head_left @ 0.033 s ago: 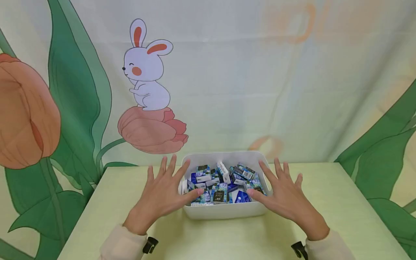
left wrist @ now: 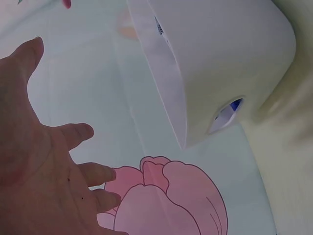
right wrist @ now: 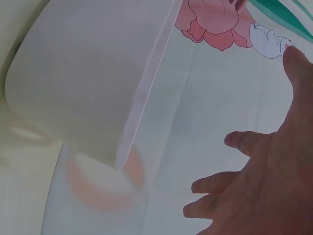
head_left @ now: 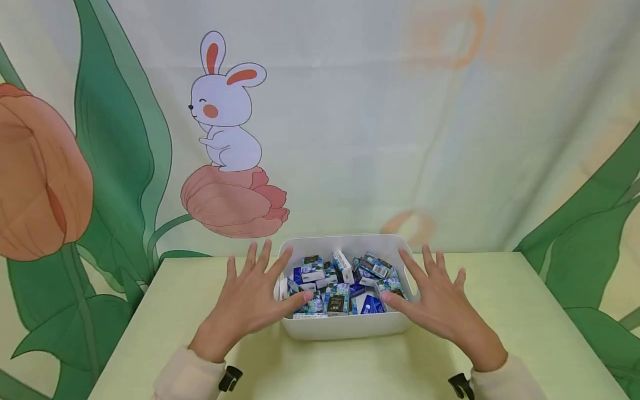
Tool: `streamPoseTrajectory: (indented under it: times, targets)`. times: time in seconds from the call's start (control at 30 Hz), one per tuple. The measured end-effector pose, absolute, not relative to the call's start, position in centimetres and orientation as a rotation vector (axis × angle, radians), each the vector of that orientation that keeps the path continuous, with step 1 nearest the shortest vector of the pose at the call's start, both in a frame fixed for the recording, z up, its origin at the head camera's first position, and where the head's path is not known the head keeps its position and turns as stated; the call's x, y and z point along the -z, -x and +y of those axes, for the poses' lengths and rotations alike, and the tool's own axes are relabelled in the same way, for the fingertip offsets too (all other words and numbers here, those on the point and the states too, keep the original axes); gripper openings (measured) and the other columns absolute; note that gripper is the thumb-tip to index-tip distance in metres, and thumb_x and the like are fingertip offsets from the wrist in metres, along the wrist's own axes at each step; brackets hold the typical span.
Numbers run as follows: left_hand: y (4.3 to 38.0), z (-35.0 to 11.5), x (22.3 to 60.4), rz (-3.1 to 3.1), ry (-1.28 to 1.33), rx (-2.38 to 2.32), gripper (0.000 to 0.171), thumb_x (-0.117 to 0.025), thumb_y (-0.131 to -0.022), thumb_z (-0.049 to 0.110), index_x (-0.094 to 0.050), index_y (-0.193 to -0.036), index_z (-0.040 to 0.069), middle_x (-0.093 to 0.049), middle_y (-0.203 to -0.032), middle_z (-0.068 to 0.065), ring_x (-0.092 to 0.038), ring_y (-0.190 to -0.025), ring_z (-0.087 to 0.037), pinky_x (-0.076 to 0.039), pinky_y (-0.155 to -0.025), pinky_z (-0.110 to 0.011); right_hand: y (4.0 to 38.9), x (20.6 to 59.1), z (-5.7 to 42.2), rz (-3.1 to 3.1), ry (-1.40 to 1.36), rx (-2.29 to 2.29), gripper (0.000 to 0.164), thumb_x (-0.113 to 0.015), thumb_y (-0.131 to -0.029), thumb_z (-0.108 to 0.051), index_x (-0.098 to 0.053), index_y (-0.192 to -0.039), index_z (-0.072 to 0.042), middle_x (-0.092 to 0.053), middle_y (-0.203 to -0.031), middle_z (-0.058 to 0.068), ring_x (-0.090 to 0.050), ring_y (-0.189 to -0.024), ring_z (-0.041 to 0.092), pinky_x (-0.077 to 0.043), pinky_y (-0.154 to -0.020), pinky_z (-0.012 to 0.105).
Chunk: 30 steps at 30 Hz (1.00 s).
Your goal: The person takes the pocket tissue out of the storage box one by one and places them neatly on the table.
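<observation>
A white plastic bin (head_left: 345,329) stands on the table between both hands. It holds a jumble of small blue and green printed boxes (head_left: 337,299), several with white sides. My left hand (head_left: 247,303), fingers spread, hovers by the bin's left end with the thumb overlapping the rim in the head view. On the other side, the right hand (head_left: 442,303) is likewise spread, its thumb over the right front corner. Both hands hold nothing. The left wrist view shows the bin's end wall (left wrist: 230,58) with an oval handle hole, apart from the fingers. The right wrist view shows its wall (right wrist: 88,73) similarly.
The bin sits on a pale yellow-green table (head_left: 340,369), near its back edge. Behind hangs a cloth backdrop (head_left: 340,139) printed with a rabbit, tulips and leaves. Black straps (head_left: 230,378) show at the cuffs of the light sleeves.
</observation>
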<state>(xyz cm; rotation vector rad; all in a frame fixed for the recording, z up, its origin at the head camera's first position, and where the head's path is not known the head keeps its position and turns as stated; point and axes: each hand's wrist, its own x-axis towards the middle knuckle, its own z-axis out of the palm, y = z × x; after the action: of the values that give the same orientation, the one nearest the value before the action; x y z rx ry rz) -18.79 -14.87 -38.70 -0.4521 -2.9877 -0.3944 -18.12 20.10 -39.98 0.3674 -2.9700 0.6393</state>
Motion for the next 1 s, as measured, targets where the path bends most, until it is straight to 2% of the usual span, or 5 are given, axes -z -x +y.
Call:
streamPoseTrajectory:
  times: [0.23, 0.4, 0.6, 0.77, 1.0]
  targets:
    - [19.7, -15.3, 38.1, -2.973, 0.530, 0.341, 0.098, -0.041, -0.084, 0.086, -0.030, -0.160, 0.025, -0.021, -0.164, -0.018, -0.010, -0.151, -0.042, -0.003, -0.110, -0.074, 18.7, 39.3, 20.6, -2.946, -0.339, -0.680, 0.091, -0.051, -0.092, -0.071, -0.020, -0.163, -0.023, -0.010, -0.164, 0.027, -0.006, -0.146, 0.057, 0.001, -0.100, 0.084]
    - [20.3, -15.4, 38.3, -2.943, 0.589, 0.298, 0.093, -0.055, -0.085, 0.076, -0.037, -0.158, 0.022, -0.033, -0.160, -0.018, -0.025, -0.147, -0.043, -0.015, -0.110, -0.073, 19.7, 39.3, 21.3, -2.910, -0.333, -0.848, 0.085, -0.051, -0.096, -0.065, -0.022, -0.163, -0.019, -0.013, -0.164, 0.025, -0.008, -0.147, 0.054, -0.004, -0.102, 0.082]
    - [21.3, -14.8, 38.8, -2.916, 0.723, 0.225, 0.086, -0.070, -0.080, 0.060, -0.050, -0.150, 0.013, -0.045, -0.152, -0.021, -0.039, -0.140, -0.045, -0.030, -0.106, -0.069, 22.0, 40.7, 22.2, -2.837, -0.225, -1.256, 0.077, -0.042, -0.102, -0.060, -0.023, -0.162, -0.016, -0.031, -0.159, 0.025, -0.032, -0.142, 0.050, -0.029, -0.104, 0.072]
    - [22.4, -13.6, 39.3, -2.927, 0.835, 0.157, 0.078, -0.079, -0.076, 0.049, -0.060, -0.140, 0.008, -0.059, -0.138, -0.018, -0.053, -0.128, -0.040, -0.044, -0.100, -0.060, 24.2, 42.2, 22.8, -2.732, 0.007, -1.694, 0.087, -0.035, -0.098, -0.071, -0.021, -0.161, -0.012, -0.040, -0.152, 0.027, -0.047, -0.132, 0.049, -0.044, -0.100, 0.061]
    - [23.8, -12.8, 41.0, -2.970, 0.899, 0.106, 0.069, -0.087, -0.072, 0.041, -0.067, -0.129, 0.007, -0.067, -0.116, -0.012, -0.064, -0.101, -0.032, -0.054, -0.085, -0.049, 26.3, 44.7, 23.0, -2.727, 0.287, -1.864, 0.098, -0.042, -0.092, -0.078, -0.038, -0.152, 0.000, -0.058, -0.129, 0.025, -0.068, -0.101, 0.034, -0.055, -0.085, 0.044]
